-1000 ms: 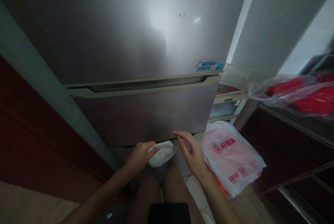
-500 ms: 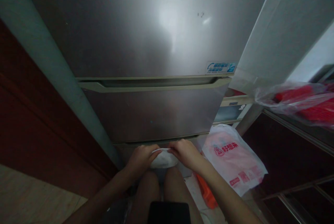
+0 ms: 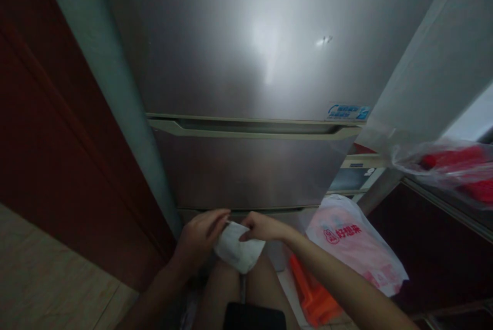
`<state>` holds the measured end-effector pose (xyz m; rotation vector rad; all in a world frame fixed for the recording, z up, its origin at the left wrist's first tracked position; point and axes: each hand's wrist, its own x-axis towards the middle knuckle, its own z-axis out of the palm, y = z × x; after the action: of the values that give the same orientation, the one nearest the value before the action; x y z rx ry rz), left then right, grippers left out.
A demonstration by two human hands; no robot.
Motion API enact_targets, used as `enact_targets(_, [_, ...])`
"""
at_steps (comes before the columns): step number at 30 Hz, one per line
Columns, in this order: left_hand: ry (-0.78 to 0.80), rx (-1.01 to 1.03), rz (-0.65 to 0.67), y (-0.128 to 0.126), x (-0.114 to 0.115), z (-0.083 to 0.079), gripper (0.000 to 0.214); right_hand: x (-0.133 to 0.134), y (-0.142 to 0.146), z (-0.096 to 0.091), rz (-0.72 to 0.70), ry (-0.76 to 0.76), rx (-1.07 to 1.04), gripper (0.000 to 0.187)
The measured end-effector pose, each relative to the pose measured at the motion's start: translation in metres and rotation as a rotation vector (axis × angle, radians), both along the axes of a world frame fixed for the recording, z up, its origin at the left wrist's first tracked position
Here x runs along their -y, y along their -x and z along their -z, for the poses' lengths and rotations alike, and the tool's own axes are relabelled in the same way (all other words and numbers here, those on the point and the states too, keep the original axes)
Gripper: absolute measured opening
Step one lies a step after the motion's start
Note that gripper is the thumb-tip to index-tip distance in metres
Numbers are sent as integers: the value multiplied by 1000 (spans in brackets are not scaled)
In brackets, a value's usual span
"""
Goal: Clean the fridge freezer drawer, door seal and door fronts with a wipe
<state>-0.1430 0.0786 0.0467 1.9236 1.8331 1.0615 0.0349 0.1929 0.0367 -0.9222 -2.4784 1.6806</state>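
Observation:
A small white piece of thin, folded material, perhaps paper or cloth, hangs tilted between my hands above my knees. My left hand grips its upper left corner between thumb and fingers. My right hand pinches it near the upper right, the thumb lying over its front. Just beyond both hands is the lower part of a silver fridge with several drawer fronts. Its drawers are closed.
To the right stands a white plastic bag with red print, beside an orange object. A clear bag with red contents juts in at the far right. A dark red wooden panel rises on the left.
The white piece has gone from a flat, narrow shape to a tilted, hanging one showing more of its face. My right thumb now lies over it. The view has shifted to the left.

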Motion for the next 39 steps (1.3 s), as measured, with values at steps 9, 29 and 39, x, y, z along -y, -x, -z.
enact_targets(9, [-4, 692, -493, 50, 62, 39, 60, 4, 61, -70, 154, 416, -525, 43])
enact_targets(29, [68, 976, -465, 27, 105, 109, 63, 6, 171, -144, -658, -1802, -306, 41])
enact_targets(39, [93, 985, -421, 23, 107, 111, 62, -26, 187, -147, -580, -1886, -196, 40])
